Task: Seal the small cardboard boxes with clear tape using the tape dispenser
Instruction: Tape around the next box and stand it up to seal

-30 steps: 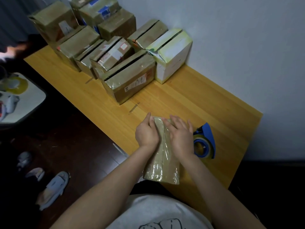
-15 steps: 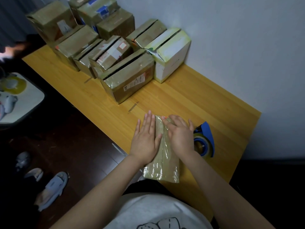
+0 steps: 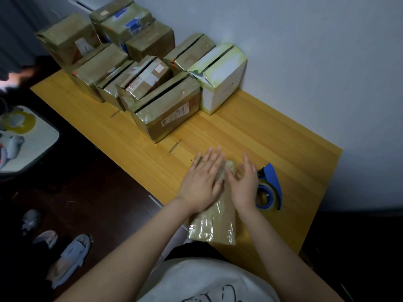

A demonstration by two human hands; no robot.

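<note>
The box [image 3: 214, 227] lay lengthwise at the near edge of the bench [image 3: 261, 131], straight in front of the person, its top glossy with clear tape over the seam. Both grips lay on its far half. The left grip [image 3: 201, 184] was spread flat, fingers straight and a little fanned, palm down on the left flap. The right grip [image 3: 244, 185] was open too, fingers stretched along the right flap and its edge, thumb reaching in toward the seam. Neither pinched anything. The flat palms looked meant to rub the tape down and keep the flaps level so the strip would bond smoothly.

The dispenser [image 3: 269, 188], blue with a clear roll, stood on the bench just beside the right grip. Whether the wrist touched it could not be told. It was probably set that close so it could be taken up again quickly.

Farther back, a cluster of boxes [image 3: 168, 110] sat against the wall [image 3: 305, 62], well apart from the work. Several showed dark slits between their flaps, so they likely waited for tape. A white box [image 3: 220, 83] stood at the cluster's right end.
</note>
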